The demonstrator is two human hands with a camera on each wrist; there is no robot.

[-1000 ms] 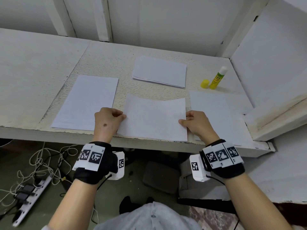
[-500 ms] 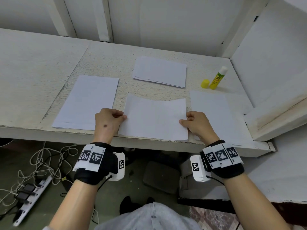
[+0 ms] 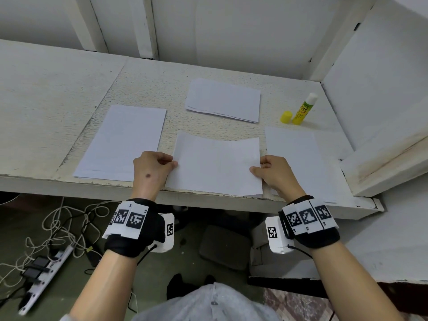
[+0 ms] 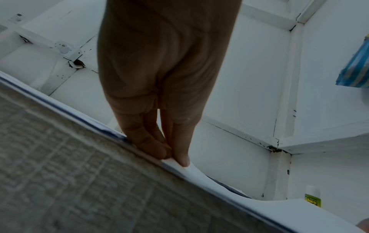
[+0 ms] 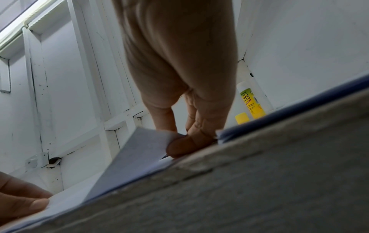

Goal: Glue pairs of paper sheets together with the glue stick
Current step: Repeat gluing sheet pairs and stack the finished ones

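I see left hand (image 3: 152,169) and right hand (image 3: 276,173) each pinching opposite side edge of middle sheet (image 3: 215,165), far edge bowed up, likely for squaring onto sheet beneath; wrist views too dim to confirm. Glue stick (image 3: 304,109) parked uncapped, far right, near cap (image 3: 286,117).

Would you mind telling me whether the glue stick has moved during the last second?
No. The glue stick stands upright beside its yellow cap, near the stack of paper, as before.
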